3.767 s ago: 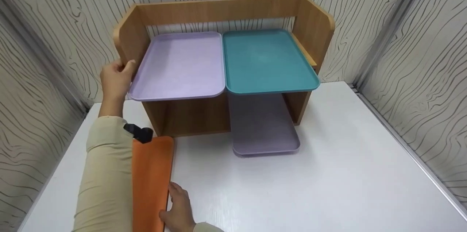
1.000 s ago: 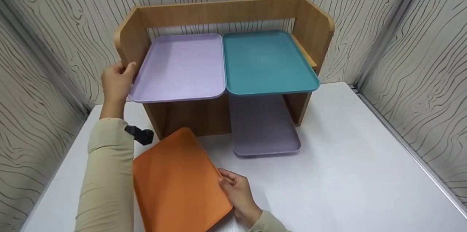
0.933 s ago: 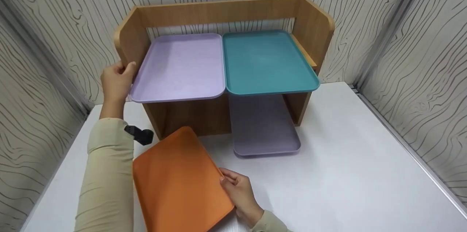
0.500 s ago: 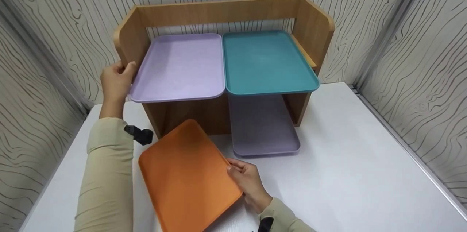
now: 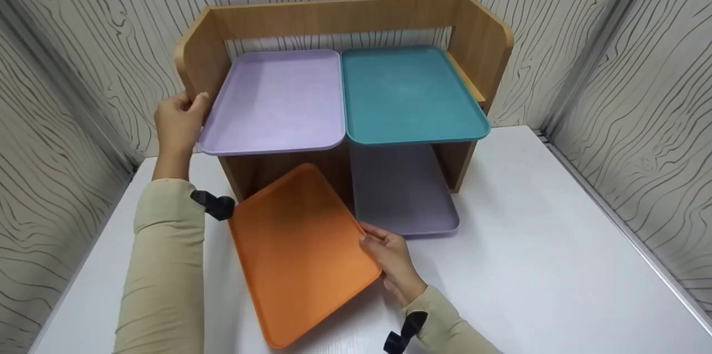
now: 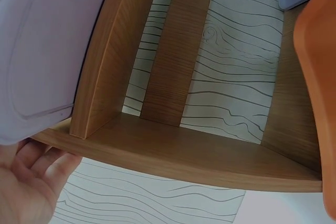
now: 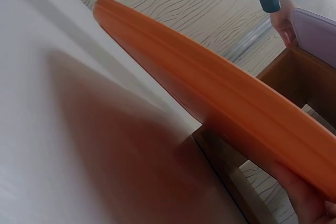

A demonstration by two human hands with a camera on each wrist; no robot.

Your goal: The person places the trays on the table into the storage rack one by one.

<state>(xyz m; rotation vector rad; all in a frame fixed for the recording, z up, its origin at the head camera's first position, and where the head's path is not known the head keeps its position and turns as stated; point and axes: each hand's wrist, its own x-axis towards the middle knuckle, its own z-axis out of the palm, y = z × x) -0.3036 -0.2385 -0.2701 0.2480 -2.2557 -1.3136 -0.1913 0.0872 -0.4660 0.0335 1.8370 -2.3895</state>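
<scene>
My right hand (image 5: 396,262) pinches the right edge of an orange tray (image 5: 303,254), thumb on top. The tray is tilted and lifted off the white tabletop, with its shadow below in the right wrist view. Its far corner reaches the lower left opening of a wooden desktop shelf (image 5: 334,17). My left hand (image 5: 179,123) grips the shelf's left side panel; in the left wrist view its fingers (image 6: 50,166) curl round the panel's edge. Beside that hand, a lilac tray (image 5: 278,103) lies on the upper board.
A teal tray (image 5: 414,98) lies right of the lilac one; both overhang the upper board's front. A greyish purple tray (image 5: 406,198) sticks out of the lower right compartment. Wood-grain patterned walls (image 5: 628,103) enclose the white tabletop (image 5: 534,265).
My right hand took hold of the orange tray at the left, turned it and carried it right and forward toward the lower left opening. The left hand has stayed on the side panel.
</scene>
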